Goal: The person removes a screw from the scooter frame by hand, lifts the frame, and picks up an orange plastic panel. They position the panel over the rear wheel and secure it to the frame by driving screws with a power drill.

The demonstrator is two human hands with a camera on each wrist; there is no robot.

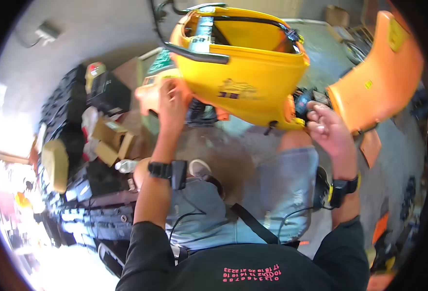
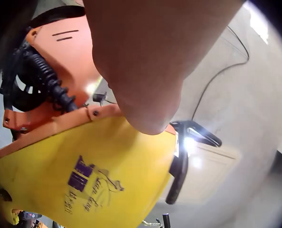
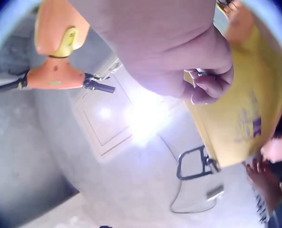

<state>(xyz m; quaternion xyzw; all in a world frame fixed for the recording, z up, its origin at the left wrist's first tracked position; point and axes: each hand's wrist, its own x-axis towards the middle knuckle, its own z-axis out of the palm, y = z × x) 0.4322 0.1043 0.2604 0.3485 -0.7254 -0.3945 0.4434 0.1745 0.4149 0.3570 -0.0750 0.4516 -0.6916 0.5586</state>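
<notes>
2 hands at a scooter, its yellow body [image 1: 243,72] straight ahead of the person [image 1: 194,266]. Left hand [image 1: 171,104] up against the orange side panel [image 1: 148,94]; finger grip blurred, cannot tell. Right hand [image 1: 328,127] by the body's lower right corner, fingers curled; cannot tell if they hold anything. Orange front panel [image 1: 374,77] just beside it. Cardboard box [image 1: 109,140] lower left, apart from the scooter

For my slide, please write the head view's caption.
Left hand at an orange panel, right hand beside yellow bodywork.
</notes>
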